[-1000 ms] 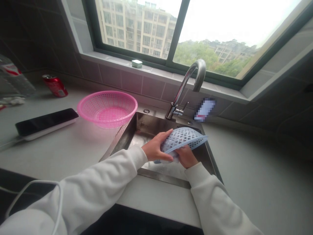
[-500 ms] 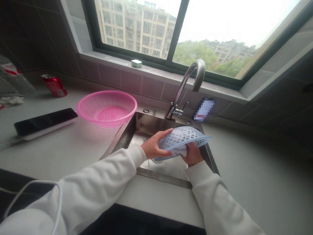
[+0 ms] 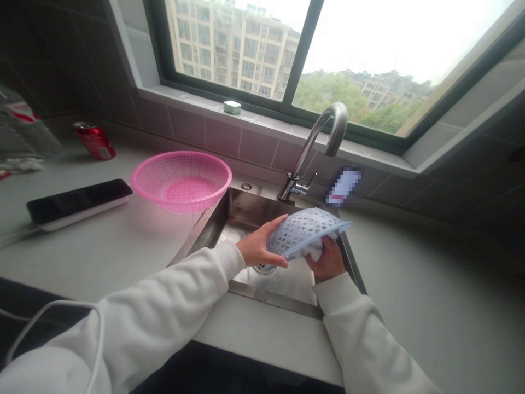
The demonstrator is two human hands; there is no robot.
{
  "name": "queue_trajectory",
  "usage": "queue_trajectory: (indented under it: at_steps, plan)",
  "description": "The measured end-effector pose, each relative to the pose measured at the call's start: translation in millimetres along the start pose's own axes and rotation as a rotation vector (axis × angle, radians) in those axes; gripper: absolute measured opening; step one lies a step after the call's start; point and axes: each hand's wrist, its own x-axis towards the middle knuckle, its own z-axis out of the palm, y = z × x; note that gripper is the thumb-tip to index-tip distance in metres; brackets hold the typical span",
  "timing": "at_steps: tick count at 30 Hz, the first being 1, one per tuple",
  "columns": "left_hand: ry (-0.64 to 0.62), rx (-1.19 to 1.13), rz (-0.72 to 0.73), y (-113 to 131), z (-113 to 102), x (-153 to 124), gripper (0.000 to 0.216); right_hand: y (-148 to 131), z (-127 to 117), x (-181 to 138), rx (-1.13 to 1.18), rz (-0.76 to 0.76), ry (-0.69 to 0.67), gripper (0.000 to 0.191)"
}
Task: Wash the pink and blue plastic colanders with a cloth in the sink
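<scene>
A light-blue plastic colander (image 3: 301, 230) with heart-shaped holes is held tilted over the metal sink (image 3: 283, 287), its open side turned down towards me. My left hand (image 3: 262, 244) grips its left side, thumb on the rim and fingers over the outside. Under the rim on the right, my right hand (image 3: 328, 260) is closed on a bunched white cloth (image 3: 315, 251) pressed against the colander's inside. The fingertips of that hand are partly hidden by the colander.
Behind the sink rises a chrome faucet (image 3: 311, 148). On the left counter stand a pink basket (image 3: 180, 186), a black-screened device (image 3: 80, 202), a red can (image 3: 94, 141) and a plastic bottle (image 3: 28, 126). A small green box (image 3: 232, 107) rests on the windowsill.
The colander has tipped so that more of its outside faces me. My right hand and the white cloth have shifted slightly to the right under the rim.
</scene>
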Motion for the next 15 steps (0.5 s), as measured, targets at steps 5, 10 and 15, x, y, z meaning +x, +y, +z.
queue_trajectory:
  at_steps: [5, 10, 15]
  plan:
    - [0.004, 0.063, 0.008, 9.1, 2.6, -2.1, 0.112, 1.6, 15.2, -2.0, -0.151, -0.024, -0.153, 0.036]
    - [0.002, 0.023, 0.01, 9.6, -0.9, -2.2, 0.11, -6.0, 0.2, -3.2, -0.193, -0.075, -0.052, 0.025]
    - [-0.008, -0.083, 0.022, 3.2, 2.4, -1.0, 0.112, -0.7, 12.2, -5.8, -0.137, 0.025, -0.083, 0.036]
